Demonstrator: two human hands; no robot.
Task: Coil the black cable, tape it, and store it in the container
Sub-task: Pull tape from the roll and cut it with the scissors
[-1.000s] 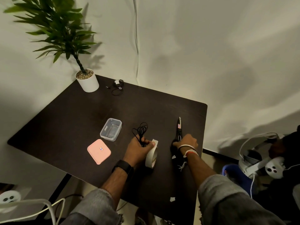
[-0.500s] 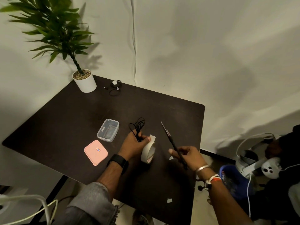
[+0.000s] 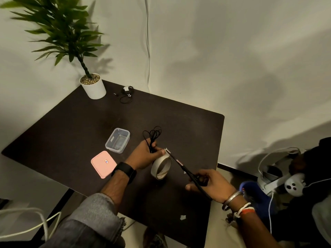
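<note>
My left hand (image 3: 146, 154) pinches the coiled black cable (image 3: 153, 136), whose loops stick up above the fingers, together with the roll of white tape (image 3: 161, 167) hanging under the thumb. A short tab of tape (image 3: 167, 150) sticks out at the thumb. My right hand (image 3: 209, 184) grips black scissors (image 3: 182, 166), and their tips reach the tape tab. The clear container (image 3: 118, 140) stands open on the dark table (image 3: 71, 133) to the left of my left hand, with its pink lid (image 3: 103, 164) flat beside it.
A potted plant (image 3: 93, 86) stands at the table's far corner, with a second small black cable (image 3: 126, 94) beside it. Scraps of tape (image 3: 182, 217) lie near the table's front edge. A person with a white headset (image 3: 279, 172) sits at the right, off the table.
My right hand picked the scissors up off the table and swung them left, bringing the tips up to the tape tab. The left hand kept its hold on cable and tape.
</note>
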